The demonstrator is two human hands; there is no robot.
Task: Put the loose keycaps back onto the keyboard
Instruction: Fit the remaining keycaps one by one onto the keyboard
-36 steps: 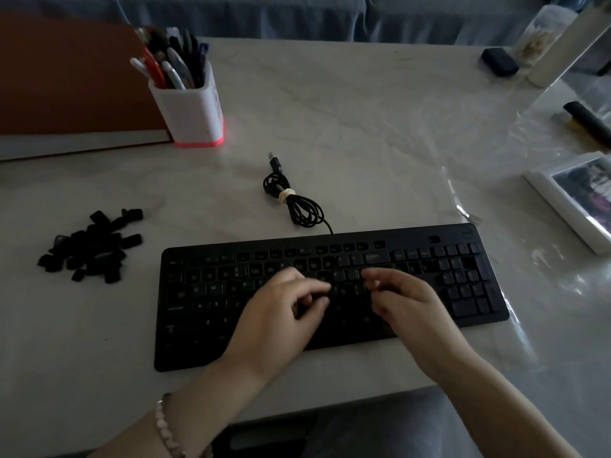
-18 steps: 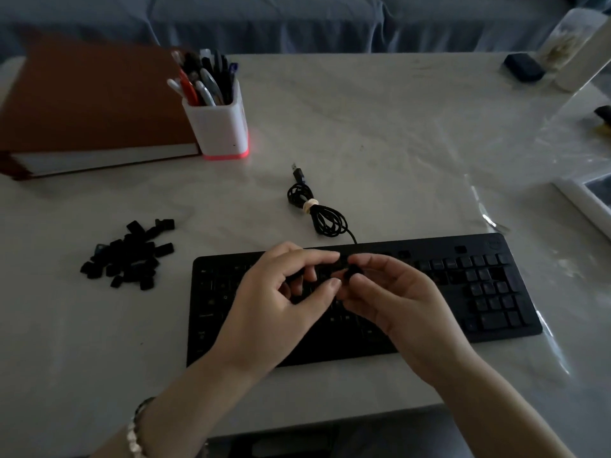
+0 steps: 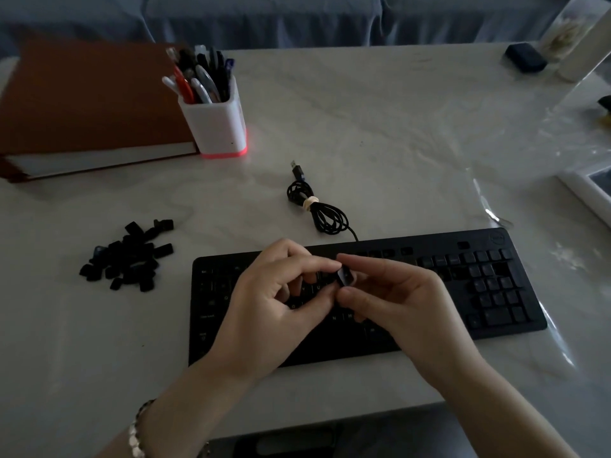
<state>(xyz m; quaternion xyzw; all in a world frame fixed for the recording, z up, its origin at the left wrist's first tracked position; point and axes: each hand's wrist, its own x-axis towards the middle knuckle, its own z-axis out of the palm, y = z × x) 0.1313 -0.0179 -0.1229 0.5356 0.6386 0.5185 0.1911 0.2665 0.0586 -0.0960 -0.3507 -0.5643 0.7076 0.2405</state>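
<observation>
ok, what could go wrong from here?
Slip: the small black keycap is pinched only at the fingertips of the right hand, above the flat black keyboard; it could drop and bounce away.
Misplacement: the scene is dim and the legends barely read, so it might go on the wrong spot or turned round.

Home living room: sofa (image 3: 297,18) behind marble table (image 3: 363,110), pen holder (image 3: 215,127).

My left forearm (image 3: 185,408) and right forearm (image 3: 496,411) bare, bracelet (image 3: 136,433) of pale rounded beads on my left wrist, running off the bottom edge
</observation>
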